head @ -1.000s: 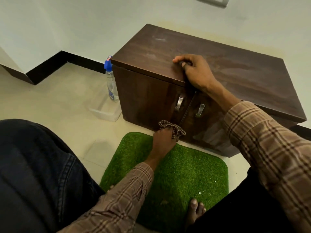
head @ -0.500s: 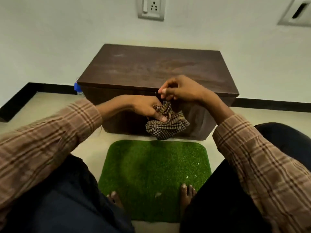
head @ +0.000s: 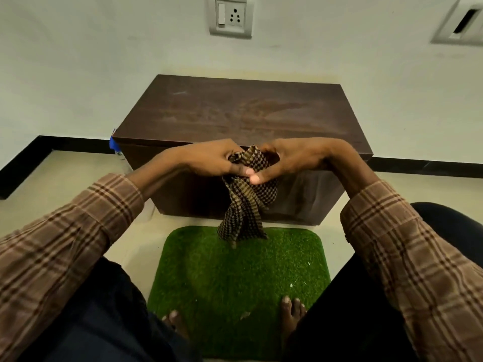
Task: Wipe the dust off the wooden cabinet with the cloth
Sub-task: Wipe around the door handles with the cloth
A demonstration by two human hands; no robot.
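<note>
Cloth point(head: 245, 194) w/ checks, no writing

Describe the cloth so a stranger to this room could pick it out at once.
Start at the dark wooden cabinet against the white wall. In front of its front edge, the left hand and right hand meet, and the cloth hangs from them toward the green mat. It is the only loose fabric, in a small brown-and-tan check.
</note>
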